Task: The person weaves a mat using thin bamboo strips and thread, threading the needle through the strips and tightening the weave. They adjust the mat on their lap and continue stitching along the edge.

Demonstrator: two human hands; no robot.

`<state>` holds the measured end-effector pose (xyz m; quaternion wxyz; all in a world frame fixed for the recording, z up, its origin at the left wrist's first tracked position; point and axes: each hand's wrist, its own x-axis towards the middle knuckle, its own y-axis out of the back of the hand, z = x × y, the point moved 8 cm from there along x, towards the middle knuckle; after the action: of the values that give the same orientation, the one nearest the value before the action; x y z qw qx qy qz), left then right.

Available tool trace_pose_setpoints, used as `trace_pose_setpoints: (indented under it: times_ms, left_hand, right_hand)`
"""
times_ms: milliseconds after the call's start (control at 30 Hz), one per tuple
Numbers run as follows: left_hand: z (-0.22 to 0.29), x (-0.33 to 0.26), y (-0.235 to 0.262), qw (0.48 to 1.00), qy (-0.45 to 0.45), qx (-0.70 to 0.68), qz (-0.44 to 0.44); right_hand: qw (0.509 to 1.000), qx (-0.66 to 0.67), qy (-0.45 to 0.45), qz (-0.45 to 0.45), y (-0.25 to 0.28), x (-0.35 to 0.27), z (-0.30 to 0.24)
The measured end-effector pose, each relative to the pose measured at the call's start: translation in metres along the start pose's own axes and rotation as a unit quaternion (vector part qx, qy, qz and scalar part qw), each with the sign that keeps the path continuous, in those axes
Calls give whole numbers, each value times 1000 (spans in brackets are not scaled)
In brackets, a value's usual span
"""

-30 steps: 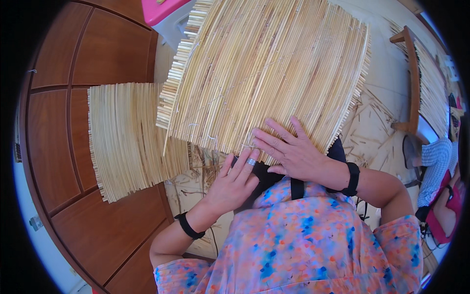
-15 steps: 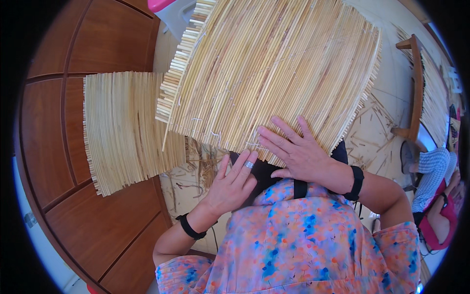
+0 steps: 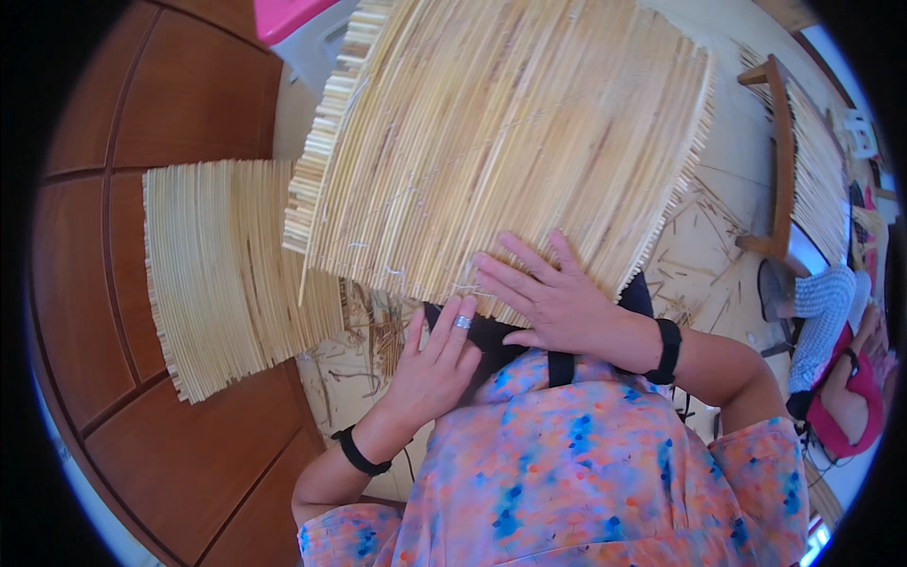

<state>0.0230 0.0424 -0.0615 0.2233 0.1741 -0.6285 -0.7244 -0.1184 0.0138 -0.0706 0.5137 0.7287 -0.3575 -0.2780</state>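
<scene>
A large mat of thin pale reeds (image 3: 510,142) lies across my lap and reaches up the middle of the view. My right hand (image 3: 548,298) rests flat on its near edge, fingers spread. My left hand (image 3: 435,364), with a ring, lies flat just below that edge on dark cloth, its fingertips touching the mat's fringe. Both wrists wear black bands. A second reed mat (image 3: 227,274) lies to the left, partly on the wooden surface, tucked under the big one.
Brown wooden panels (image 3: 123,189) curve along the left side. Loose reed scraps (image 3: 699,255) litter the pale floor. A wooden frame with more reeds (image 3: 803,161) stands at the right, near another seated person (image 3: 841,359). A pink object (image 3: 293,14) sits at the top.
The big mat has shifted a little toward me and to the right. Both hands stay flat at its near edge.
</scene>
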Motion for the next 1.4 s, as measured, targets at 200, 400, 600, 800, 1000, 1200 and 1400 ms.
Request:
trace_pose_setpoints:
  times_ms: [200, 400, 600, 800, 1000, 1200, 1400]
  left_hand:
    - [-4, 4, 9, 1000, -3, -12, 18]
    - [-4, 5, 26, 994, 24, -67, 87]
    - [-9, 6, 50, 955, 105, -210, 181]
    - [2, 1, 56, 942, 99, -252, 199]
    - [7, 2, 38, 938, 132, -281, 157]
    - [-1, -4, 28, 912, 187, -324, 170]
    - [-49, -36, 12, 796, 332, -426, 274]
  right_hand:
    - [1000, 1, 25, -11, 11, 0, 2]
    - [998, 35, 29, 43, 21, -44, 17]
    - [984, 73, -42, 155, 45, -86, 32]
    - [959, 210, -10, 192, 66, -87, 18]
    - [967, 178, 33, 180, 55, -80, 3]
    - [952, 79, -32, 295, 63, -99, 20]
    - [804, 214, -396, 388, 27, -154, 111]
